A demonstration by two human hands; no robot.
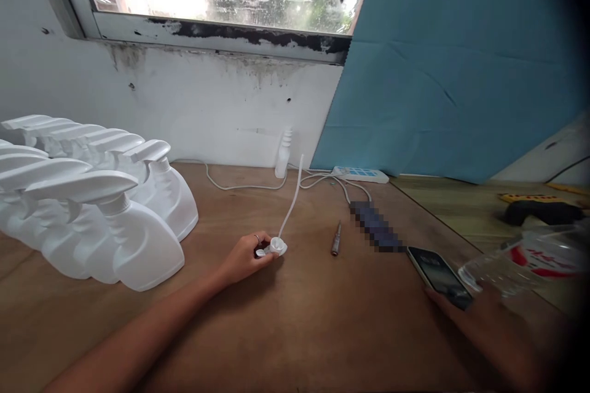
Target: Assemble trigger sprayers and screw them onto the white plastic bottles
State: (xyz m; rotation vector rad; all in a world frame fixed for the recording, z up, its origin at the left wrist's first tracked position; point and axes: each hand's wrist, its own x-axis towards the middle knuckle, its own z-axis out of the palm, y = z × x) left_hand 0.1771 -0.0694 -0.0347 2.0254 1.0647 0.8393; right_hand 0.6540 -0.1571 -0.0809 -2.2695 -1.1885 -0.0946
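My left hand pinches a white plastic pump head at the table's middle. A thin white dip tube rises from it and leans slightly right. At the right, my right hand grips a smartphone by its near end, thumb along the left edge and fingers along the right. The phone's screen faces up and looks dark. Between the two hands lies a small screwdriver-like tool. White bottles with long sideways spouts stand in two rows left of my left hand.
A clear plastic bottle with a red label lies beyond my right hand. By the wall are a ribbed white piece, a power strip and white cables. A pixelated dark blue object lies near the phone. Blue sheeting hangs behind.
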